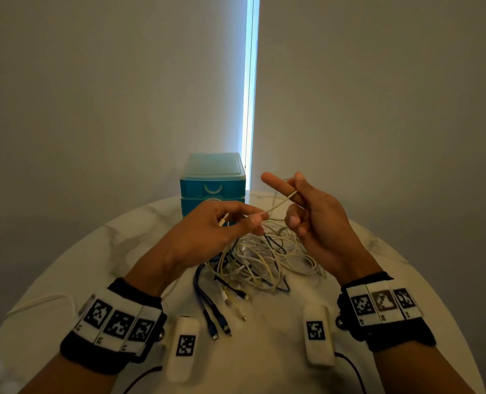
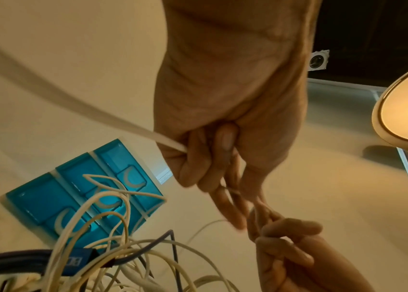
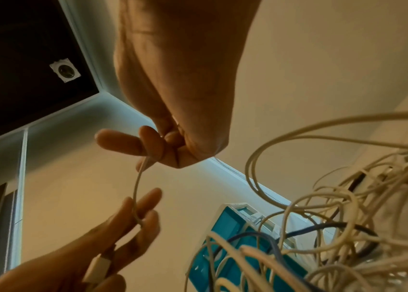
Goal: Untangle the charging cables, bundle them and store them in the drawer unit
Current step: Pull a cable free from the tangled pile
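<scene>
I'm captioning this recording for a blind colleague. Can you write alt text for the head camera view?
Two hands hold a short stretch of white cable taut above a tangled pile of cables on a round marble table: the left hand and the right hand each pinch it. A teal drawer unit stands behind, drawers closed.

A round white marble table (image 1: pixel 128 231) carries everything: the teal drawer unit (image 1: pixel 212 182) stands at its far edge, a tangled heap of white and blue cables (image 1: pixel 260 258) sprawls at centre, plugs trailing toward the near side, one loose white cable (image 1: pixel 41 301) lies far left
</scene>
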A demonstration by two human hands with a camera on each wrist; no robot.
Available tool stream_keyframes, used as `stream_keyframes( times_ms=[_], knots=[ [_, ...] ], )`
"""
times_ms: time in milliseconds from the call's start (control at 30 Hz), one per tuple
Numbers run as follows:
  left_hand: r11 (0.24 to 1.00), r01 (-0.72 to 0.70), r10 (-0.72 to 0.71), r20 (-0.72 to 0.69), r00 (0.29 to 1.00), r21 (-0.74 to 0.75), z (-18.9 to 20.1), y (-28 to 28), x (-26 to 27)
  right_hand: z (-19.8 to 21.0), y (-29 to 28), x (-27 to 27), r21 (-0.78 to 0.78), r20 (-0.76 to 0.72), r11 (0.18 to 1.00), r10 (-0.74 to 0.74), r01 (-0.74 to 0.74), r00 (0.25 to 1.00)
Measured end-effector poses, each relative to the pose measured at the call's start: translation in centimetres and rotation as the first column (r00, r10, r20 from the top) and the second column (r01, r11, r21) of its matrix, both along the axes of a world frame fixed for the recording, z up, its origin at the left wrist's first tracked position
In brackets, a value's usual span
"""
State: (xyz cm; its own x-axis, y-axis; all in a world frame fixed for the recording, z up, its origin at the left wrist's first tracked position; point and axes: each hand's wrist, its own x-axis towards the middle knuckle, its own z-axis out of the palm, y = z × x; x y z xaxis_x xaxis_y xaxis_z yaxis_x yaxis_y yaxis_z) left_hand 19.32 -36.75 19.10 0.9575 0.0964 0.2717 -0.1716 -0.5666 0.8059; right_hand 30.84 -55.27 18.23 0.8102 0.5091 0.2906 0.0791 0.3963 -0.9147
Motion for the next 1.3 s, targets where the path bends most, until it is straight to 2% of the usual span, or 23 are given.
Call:
stream_keyframes(
  times_ms=[133, 200, 267, 333, 400, 467, 533, 567, 633, 700, 767, 867, 967, 1100, 1200, 1300],
  knots=[
    [0.978, -0.153, 0.182, 0.220, 0.958, -0.142, -0.1, 0.8, 0.0, -0.6, 0.2, 0.4, -0.013, -0.091, 0.999, -0.039, 0.038, 0.995],
    [0.953, -0.170, 0.244, 0.301, 0.922, -0.251, -0.1, 1.1, -0.1, -1.0, 0.3, 0.7, 0.049, -0.198, 0.998, -0.039, 0.050, 0.979],
    [0.942, -0.173, 0.280, 0.384, 0.880, -0.289, 0.0, 1.5, -0.1, -1.2, 0.2, 0.9, 0.092, -0.250, 0.993, -0.051, 0.076, 0.967],
    [0.938, -0.179, 0.301, 0.441, 0.845, -0.298, 0.0, 2.0, -0.1, -1.3, 0.2, 1.1, 0.087, -0.258, 0.986, -0.116, 0.143, 0.959],
    [0.929, -0.185, 0.317, 0.433, 0.844, -0.320, -0.2, 2.5, 0.0, -1.4, 0.2, 1.0, 0.005, -0.265, 0.967, -0.245, 0.255, 0.932],
    [0.923, -0.189, 0.318, 0.388, 0.865, -0.336, -0.4, 2.6, 0.1, -1.5, 0.3, 0.8, -0.159, -0.160, 0.912, -0.403, 0.379, 0.901],
    [0.933, -0.181, 0.288, 0.344, 0.894, -0.311, -0.6, 2.5, 0.3, -1.5, 0.6, 0.3, -0.291, 0.121, 0.816, -0.486, 0.499, 0.866],
    [0.941, -0.181, 0.275, 0.336, 0.901, -0.285, -0.7, 2.5, 0.4, -1.5, 0.8, 0.0, -0.296, 0.260, 0.791, -0.473, 0.536, 0.842],
    [0.955, -0.180, 0.254, 0.335, 0.908, -0.237, -0.8, 2.5, 0.4, -1.3, 1.5, -1.0, -0.304, 0.457, 0.813, -0.333, 0.497, 0.825],
    [0.959, -0.172, 0.242, 0.337, 0.910, -0.225, -0.8, 2.4, 0.3, -1.3, 2.4, -1.9, -0.360, 0.540, 0.860, -0.124, 0.362, 0.832],
    [0.953, -0.181, 0.261, 0.353, 0.898, -0.245, -0.4, 2.1, 0.1, -1.7, 3.1, -2.2, -0.393, 0.575, 0.873, -0.014, 0.290, 0.818],
    [0.891, -0.133, 0.296, 0.335, 0.894, -0.435, 0.5, 1.8, 0.0, -1.9, 3.3, -2.4, -0.397, 0.572, 0.880, 0.016, 0.260, 0.820],
    [0.824, -0.011, 0.199, 0.271, 0.942, -0.567, 1.0, 2.4, 0.4, -1.7, 3.2, -2.7, -0.419, 0.556, 0.883, 0.064, 0.213, 0.829],
    [0.802, 0.054, 0.084, 0.201, 0.976, -0.595, 0.6, 1.6, 0.1, -1.4, 3.1, -3.4, -0.456, 0.522, 0.874, 0.107, 0.171, 0.846],
    [0.848, 0.082, 0.020, 0.186, 0.982, -0.524, 0.5, 1.4, 0.0, -1.3, 3.4, -4.0, -0.478, 0.439, 0.876, 0.181, 0.058, 0.880],
    [0.874, 0.128, -0.058, 0.161, 0.985, -0.469, 0.6, 1.2, -0.2, -1.6, 3.5, -3.6, -0.482, 0.424, 0.874, 0.180, 0.054, 0.888]
  ],
)
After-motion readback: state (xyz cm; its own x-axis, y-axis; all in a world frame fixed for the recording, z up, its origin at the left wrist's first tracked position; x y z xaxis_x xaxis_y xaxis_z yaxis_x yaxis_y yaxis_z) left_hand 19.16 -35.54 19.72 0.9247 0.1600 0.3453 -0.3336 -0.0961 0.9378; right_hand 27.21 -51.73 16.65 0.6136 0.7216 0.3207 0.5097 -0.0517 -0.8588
